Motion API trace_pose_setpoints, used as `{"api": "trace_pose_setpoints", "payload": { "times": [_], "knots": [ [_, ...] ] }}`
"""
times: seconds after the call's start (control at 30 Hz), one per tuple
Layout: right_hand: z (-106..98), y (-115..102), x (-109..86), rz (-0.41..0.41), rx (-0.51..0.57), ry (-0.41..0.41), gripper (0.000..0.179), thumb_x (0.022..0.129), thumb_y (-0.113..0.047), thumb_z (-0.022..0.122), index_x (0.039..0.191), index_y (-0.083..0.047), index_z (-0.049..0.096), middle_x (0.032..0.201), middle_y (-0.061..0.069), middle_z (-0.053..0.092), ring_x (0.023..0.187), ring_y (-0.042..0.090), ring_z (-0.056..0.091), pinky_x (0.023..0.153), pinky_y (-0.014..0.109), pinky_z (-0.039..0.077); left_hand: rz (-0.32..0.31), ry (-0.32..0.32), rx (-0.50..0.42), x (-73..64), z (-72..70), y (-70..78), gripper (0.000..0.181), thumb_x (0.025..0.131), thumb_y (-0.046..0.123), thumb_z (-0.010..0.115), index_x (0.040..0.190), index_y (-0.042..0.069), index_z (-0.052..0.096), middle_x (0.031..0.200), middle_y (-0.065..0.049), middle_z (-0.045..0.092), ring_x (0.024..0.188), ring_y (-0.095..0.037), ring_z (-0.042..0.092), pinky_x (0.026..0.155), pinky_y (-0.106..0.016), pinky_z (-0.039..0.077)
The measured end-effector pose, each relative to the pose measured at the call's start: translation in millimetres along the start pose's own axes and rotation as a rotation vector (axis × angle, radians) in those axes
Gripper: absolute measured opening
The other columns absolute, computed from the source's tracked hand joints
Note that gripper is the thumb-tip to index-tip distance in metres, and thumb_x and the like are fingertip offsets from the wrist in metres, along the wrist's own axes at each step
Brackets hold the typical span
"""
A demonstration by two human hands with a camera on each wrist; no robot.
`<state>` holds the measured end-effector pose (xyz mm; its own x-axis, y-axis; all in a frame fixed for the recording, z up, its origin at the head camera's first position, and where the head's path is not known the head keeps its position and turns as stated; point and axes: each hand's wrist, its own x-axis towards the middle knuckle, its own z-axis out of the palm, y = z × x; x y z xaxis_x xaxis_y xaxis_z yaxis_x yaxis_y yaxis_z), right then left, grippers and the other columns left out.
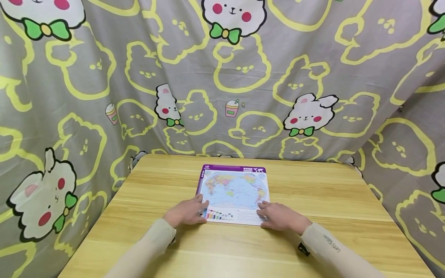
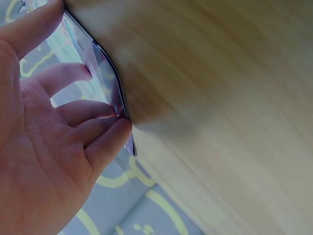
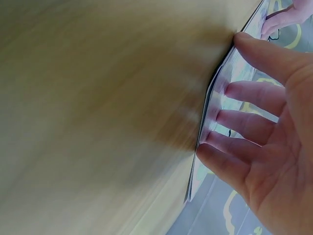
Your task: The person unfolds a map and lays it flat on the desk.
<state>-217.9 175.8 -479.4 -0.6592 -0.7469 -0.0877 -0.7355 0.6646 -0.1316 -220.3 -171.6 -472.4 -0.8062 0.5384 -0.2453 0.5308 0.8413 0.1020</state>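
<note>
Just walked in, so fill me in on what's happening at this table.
A person has both hands on a printed world map that lies on the wooden table. The left hand touches its left edge toward the near corner, and the right hand touches the near right corner. The map's purple band is on the far side. A patterned curtain hangs behind the table.

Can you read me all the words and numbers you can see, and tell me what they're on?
"Let's": on the right sleeve; the next word starts with S, but the rest is blurred.
Purple strip across the map sheet: white writing and a round logo, too small to read.
Map's names and bottom writing: too tiny to read.
Curtain: pictures, no words I can read.
I can't make out any numbers.
</note>
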Motion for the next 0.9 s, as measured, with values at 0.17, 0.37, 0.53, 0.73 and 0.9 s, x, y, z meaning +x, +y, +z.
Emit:
{"api": "trace_pose_setpoints", "payload": {
  "times": [0.17,0.37,0.53,0.73,0.9],
  "knots": [
    [-2,2,-4.8,0.008,0.012,0.0,0.043,0.087,-0.033,0.067,0.119,-0.004,0.064,0.133,0.02,0.053,0.121,0.038,0.049,0.096,0.05,0.043,0.008,-0.007,0.004,2.0,-1.8,6.0,0.067,0.089,0.046,0.061,0.141,0.007,0.045,0.147,-0.025,0.031,0.137,-0.036,0.028,0.106,-0.045,0.033],
    [0,6,-12.9,0.017,0.025,0.016,0.038,0.086,-0.031,0.068,0.113,-0.004,0.066,0.131,0.022,0.053,0.119,0.04,0.05,0.095,0.051,0.044,0.017,-0.021,0.042,7.9,-2.0,14.6,0.068,0.089,0.049,0.059,0.142,0.008,0.044,0.147,-0.024,0.032,0.136,-0.035,0.03,0.106,-0.043,0.034],
    [3,12,-20.6,0.037,0.049,0.037,0.039,0.085,-0.03,0.069,0.113,-0.003,0.067,0.129,0.024,0.054,0.118,0.042,0.05,0.093,0.053,0.044,0.048,-0.01,0.072,14.3,1.6,20.8,0.069,0.089,0.05,0.058,0.142,0.008,0.044,0.147,-0.024,0.032,0.136,-0.035,0.03,0.106,-0.041,0.034],
    [5,18,-27.9,0.082,0.082,0.046,0.046,0.084,-0.03,0.07,0.118,0.0,0.064,0.13,0.025,0.053,0.12,0.043,0.049,0.095,0.054,0.042,0.072,0.01,0.094,21.1,3.4,25.7,0.069,0.089,0.051,0.058,0.142,0.009,0.044,0.146,-0.024,0.033,0.135,-0.035,0.031,0.106,-0.041,0.035],
    [5,20,-32.6,0.122,0.076,0.045,0.05,0.084,-0.031,0.07,0.121,0.003,0.062,0.13,0.025,0.053,0.12,0.043,0.048,0.096,0.055,0.041,0.075,0.003,0.103,24.8,1.9,32.4,0.068,0.09,0.051,0.057,0.143,0.011,0.044,0.147,-0.022,0.033,0.136,-0.033,0.031,0.105,-0.04,0.035]
  ]
}}
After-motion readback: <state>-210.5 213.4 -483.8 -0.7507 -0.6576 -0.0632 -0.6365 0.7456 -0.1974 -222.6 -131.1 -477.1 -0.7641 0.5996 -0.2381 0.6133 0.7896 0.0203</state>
